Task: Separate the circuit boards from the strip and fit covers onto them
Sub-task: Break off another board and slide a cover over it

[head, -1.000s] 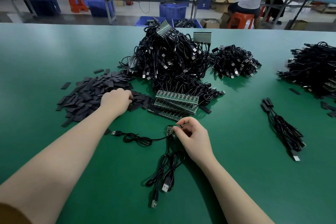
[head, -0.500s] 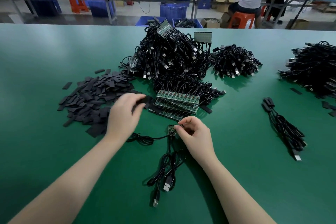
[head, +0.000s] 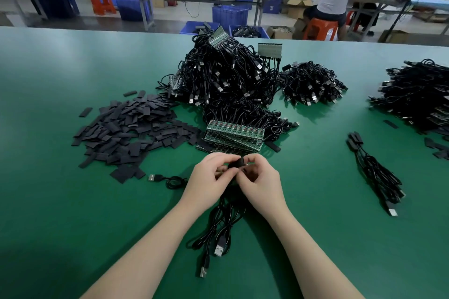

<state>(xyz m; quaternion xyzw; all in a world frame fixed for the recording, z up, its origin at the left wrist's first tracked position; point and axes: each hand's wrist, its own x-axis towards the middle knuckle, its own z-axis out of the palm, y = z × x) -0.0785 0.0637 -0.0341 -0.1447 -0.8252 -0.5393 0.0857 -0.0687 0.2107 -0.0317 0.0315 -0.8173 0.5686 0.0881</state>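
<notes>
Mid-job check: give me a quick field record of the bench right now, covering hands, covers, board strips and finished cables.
left hand: pinches a black cover at table centre
right hand: fingers curled at the same cover; board there hidden
cover pile: loose black covers, left of the hands
board strips: stacked just beyond the hands, still joined
cables at hands: trail toward the viewer, USB plugs bare
covered cables: small bundle lying to the right

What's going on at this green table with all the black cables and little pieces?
A person is working with both hands close together: the left hand and right hand pinch a small black cover between them, seemingly onto a cabled board. Behind lie a strip of circuit boards, loose covers and a cable heap.
</notes>
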